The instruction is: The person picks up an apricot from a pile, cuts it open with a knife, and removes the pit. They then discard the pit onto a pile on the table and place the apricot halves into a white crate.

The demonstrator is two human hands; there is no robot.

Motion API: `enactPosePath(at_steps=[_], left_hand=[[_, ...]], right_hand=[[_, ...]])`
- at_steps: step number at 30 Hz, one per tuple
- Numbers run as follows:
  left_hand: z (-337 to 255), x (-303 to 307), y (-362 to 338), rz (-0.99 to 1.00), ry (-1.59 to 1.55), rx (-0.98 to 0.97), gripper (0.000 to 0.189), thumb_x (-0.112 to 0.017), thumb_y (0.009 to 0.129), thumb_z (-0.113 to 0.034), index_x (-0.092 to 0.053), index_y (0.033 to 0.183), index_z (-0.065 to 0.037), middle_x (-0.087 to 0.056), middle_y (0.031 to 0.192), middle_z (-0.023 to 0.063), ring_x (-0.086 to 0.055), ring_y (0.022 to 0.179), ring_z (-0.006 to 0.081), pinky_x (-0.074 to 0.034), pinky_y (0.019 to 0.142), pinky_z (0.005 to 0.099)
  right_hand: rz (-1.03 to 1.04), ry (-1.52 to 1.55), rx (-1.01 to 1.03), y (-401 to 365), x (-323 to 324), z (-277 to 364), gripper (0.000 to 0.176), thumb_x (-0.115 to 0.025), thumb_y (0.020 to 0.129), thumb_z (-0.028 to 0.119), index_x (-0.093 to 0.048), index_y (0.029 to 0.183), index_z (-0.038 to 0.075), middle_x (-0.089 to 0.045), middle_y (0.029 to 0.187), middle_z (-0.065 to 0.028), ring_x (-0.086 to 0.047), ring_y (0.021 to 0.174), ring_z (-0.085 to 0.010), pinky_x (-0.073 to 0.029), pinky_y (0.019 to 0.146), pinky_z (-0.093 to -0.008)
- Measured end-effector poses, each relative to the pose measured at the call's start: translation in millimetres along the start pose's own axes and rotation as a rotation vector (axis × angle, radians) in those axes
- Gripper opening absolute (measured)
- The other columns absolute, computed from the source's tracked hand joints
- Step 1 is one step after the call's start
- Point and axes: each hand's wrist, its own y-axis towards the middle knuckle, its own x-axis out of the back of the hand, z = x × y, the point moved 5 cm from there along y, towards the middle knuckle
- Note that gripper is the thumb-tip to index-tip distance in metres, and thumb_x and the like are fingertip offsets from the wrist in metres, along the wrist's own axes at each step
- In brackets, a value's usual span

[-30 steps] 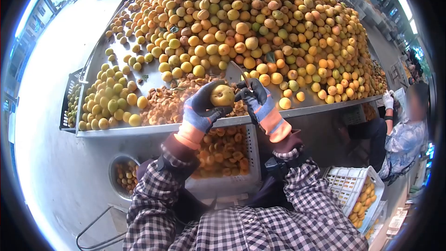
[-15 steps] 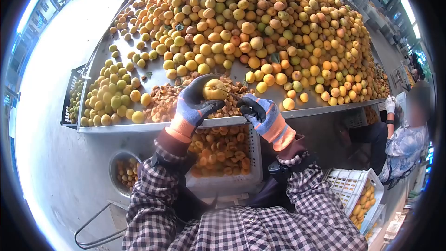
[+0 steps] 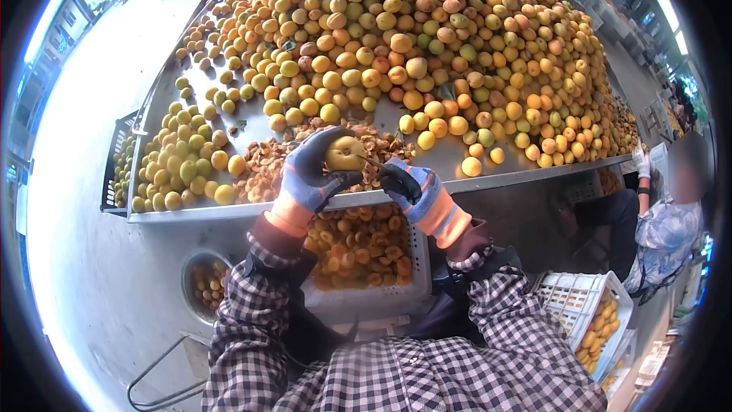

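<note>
My left hand (image 3: 313, 168), in a blue and orange glove with dark palm coating, is closed around a yellow-green apricot (image 3: 345, 154) above the tray's front edge. A gloved right hand of mine (image 3: 415, 192) pinches a thin, dark, knife-like tool (image 3: 371, 161); its tip reaches the apricot's right side. Most of the tool is hidden by the fingers. Behind my hands, brown apricot pits or scraps (image 3: 263, 170) lie on the metal tray (image 3: 389, 114). Below them, a white crate (image 3: 419, 259) holds halved apricots (image 3: 358, 248).
Whole apricots (image 3: 496, 53) are heaped across the tray, with a smaller pile (image 3: 179, 156) at left. A metal bowl (image 3: 187, 282) with fruit stands at lower left. To the right are a white crate of apricots (image 3: 568, 297) and a seated co-worker (image 3: 663, 240).
Both hands have shifted slightly left together with the apricot and the tool. The tool still meets the fruit's right side.
</note>
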Motion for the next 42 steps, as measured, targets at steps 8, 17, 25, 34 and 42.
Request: enactPosePath(at_steps=[8,17,25,34,42], left_hand=[[11,-10,-5,-0.006,-0.542,0.271,0.067,-0.087,0.067,-0.017,-0.057,0.123,0.002,-0.063,0.111,0.0078,-0.06,0.103,0.0157,-0.05,0.091,0.0301],[-6,-7,0,0.092,-0.405,0.309,0.065,-0.082,0.071,-0.022,-0.055,0.125,0.001,-0.063,0.11,0.0077,-0.06,0.103,0.0165,-0.048,0.091,0.0293],[19,-33,-18,-0.012,-0.758,0.402,0.062,-0.064,0.09,-0.042,-0.048,0.131,0.002,-0.061,0.114,0.0138,-0.06,0.104,0.0218,-0.048,0.094,0.0357],[7,-20,-5,0.029,-0.431,0.276,0.056,-0.077,0.076,-0.016,-0.055,0.123,0.001,-0.064,0.105,0.0072,-0.062,0.097,0.0163,-0.05,0.087,0.0284],[26,-50,-23,0.004,-0.808,0.544,0.052,-0.068,0.088,-0.036,-0.054,0.123,0.0,-0.064,0.11,0.0097,-0.061,0.103,0.0195,-0.049,0.089,0.031]], right_hand=[[-0.013,-0.002,0.035,1,-11,3,0.024,-0.061,0.086,0.004,-0.059,0.109,0.001,-0.066,0.093,-0.0146,-0.064,0.087,-0.0332,-0.051,0.076,-0.0361],[-0.063,-0.07,-0.017,1,16,24,0.031,-0.065,0.089,0.017,-0.054,0.114,0.004,-0.067,0.089,-0.0178,-0.064,0.085,-0.0386,-0.052,0.068,-0.0424],[-0.036,-0.083,-0.064,0,-16,10,0.029,-0.059,0.085,0.001,-0.052,0.113,0.003,-0.064,0.089,-0.0161,-0.063,0.084,-0.0363,-0.05,0.071,-0.0386],[-0.076,-0.022,-0.016,-4,-8,22,0.026,-0.059,0.086,0.002,-0.056,0.112,0.001,-0.064,0.092,-0.017,-0.062,0.086,-0.0387,-0.05,0.075,-0.039],[-0.196,-0.04,0.037,-6,-28,-5,0.033,-0.061,0.089,0.011,-0.049,0.118,0.002,-0.063,0.09,-0.0215,-0.062,0.085,-0.0421,-0.05,0.069,-0.045]])
